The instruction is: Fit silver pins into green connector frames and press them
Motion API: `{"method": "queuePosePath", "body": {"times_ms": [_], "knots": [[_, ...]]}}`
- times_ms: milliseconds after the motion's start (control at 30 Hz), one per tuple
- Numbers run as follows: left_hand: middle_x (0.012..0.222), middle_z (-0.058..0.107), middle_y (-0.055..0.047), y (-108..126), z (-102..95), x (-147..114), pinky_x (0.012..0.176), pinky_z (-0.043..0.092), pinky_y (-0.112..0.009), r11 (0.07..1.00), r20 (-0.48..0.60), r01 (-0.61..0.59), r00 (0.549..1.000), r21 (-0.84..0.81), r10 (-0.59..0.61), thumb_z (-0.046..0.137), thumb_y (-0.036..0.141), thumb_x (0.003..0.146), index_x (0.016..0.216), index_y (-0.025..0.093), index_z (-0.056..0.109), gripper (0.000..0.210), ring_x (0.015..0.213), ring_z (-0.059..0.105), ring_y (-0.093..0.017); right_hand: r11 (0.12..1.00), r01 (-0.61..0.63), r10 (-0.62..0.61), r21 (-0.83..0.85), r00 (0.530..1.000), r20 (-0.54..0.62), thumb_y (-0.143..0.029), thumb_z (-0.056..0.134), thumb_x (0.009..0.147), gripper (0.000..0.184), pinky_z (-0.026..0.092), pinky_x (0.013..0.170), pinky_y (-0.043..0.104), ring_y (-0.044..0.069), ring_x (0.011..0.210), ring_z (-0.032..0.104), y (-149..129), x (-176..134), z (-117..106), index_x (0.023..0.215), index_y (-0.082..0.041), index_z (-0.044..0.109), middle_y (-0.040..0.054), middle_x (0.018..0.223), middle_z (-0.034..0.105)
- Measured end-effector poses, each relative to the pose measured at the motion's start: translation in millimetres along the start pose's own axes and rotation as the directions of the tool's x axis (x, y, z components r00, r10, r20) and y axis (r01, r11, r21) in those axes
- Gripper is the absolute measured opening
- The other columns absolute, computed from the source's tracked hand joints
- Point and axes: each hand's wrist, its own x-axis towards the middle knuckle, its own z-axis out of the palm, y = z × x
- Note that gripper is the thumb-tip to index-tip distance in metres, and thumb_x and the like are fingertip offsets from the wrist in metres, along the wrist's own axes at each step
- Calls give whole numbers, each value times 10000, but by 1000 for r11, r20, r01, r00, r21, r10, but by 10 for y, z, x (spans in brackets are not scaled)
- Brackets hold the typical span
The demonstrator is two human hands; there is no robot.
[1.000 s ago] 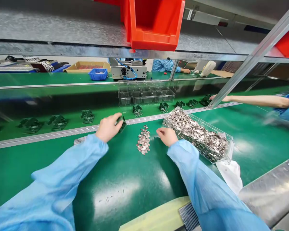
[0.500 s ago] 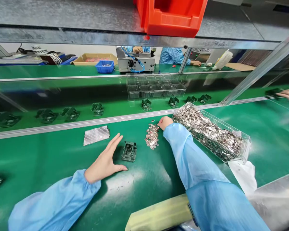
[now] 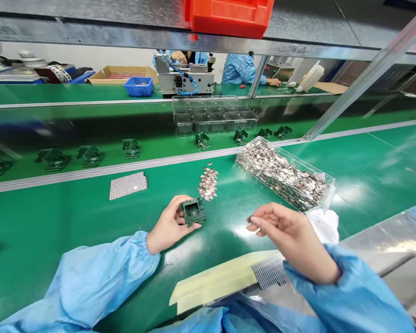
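Note:
My left hand point(image 3: 167, 225) grips a boxy green circuit-board assembly point(image 3: 194, 212) between thumb and fingers, its square hollow facing me. Over the green bench to the right, my right hand point(image 3: 293, 238) pinches a small dark piece point(image 3: 248, 219) at its fingertips; it looks like one of the little metal parts, though most of it is hidden. A loose pile of small silvery metal parts point(image 3: 208, 185) lies just beyond the assembly. Behind my right hand stands a clear plastic box point(image 3: 330, 196) heaped with the same kind of parts.
A white gridded plate point(image 3: 128, 186) lies left of the pile. Several green assemblies point(image 3: 131, 148) line the strip past a metal rail point(image 3: 152, 163), near a clear compartment tray point(image 3: 215, 115). Yellow tape point(image 3: 218, 282) covers the near edge. An orange bin point(image 3: 230, 16) hangs overhead; co-workers sit opposite.
My left hand has closed on the circuit-board assembly and lifted and tipped it. My right hand has come back from the pile toward me with a small piece. The co-worker's hand at right left view.

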Motion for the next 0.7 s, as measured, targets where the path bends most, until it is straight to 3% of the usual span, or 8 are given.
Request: {"method": "queuePosePath", "body": {"times_ms": [133,233,300,400,467,700], "knots": [[947,638,-10,308,611,-95,710,596,-261,941,98,93,993,-326,-65,845,242,644,1111,227,510,575,795,686,-147,995,15,13,99,961,-276,-356,719,819,170,484,543,219,140,597,611,164,-601,150,774,-193,695,23,683,678],[912,642,16,469,962,-181,670,574,-199,893,198,162,977,-420,-84,832,191,658,1121,243,537,552,748,669,-109,974,-16,110,228,908,-405,-354,713,829,163,473,534,230,140,577,583,325,-820,291,793,-198,687,9,645,650],[931,648,13,506,1115,-236,679,566,-184,881,244,176,967,-439,-72,808,167,689,1143,252,549,530,768,664,-103,976,3,106,220,868,-486,-342,699,843,142,492,611,259,160,663,607,408,-901,360,808,-205,691,22,719,658],[972,648,0,479,1229,-303,716,568,-190,880,290,179,956,-441,-49,768,144,732,1164,258,556,494,816,658,-108,995,38,21,88,811,-585,-310,677,855,111,484,812,323,210,918,613,480,-957,432,798,-219,707,58,928,648],[973,643,-5,441,1248,-335,710,565,-187,885,311,184,949,-428,-47,750,131,747,1178,258,555,490,812,650,-107,999,30,-5,33,805,-593,-293,665,860,107,458,889,348,231,1037,586,506,-959,477,790,-227,712,71,1028,627],[946,629,0,415,1224,-389,725,556,-185,903,328,147,945,-404,-7,709,147,800,1211,273,527,466,810,641,-105,999,19,-37,-36,798,-602,-252,655,844,90,459,898,351,237,1087,580,544,-891,618,763,-215,669,85,1134,598]]}}
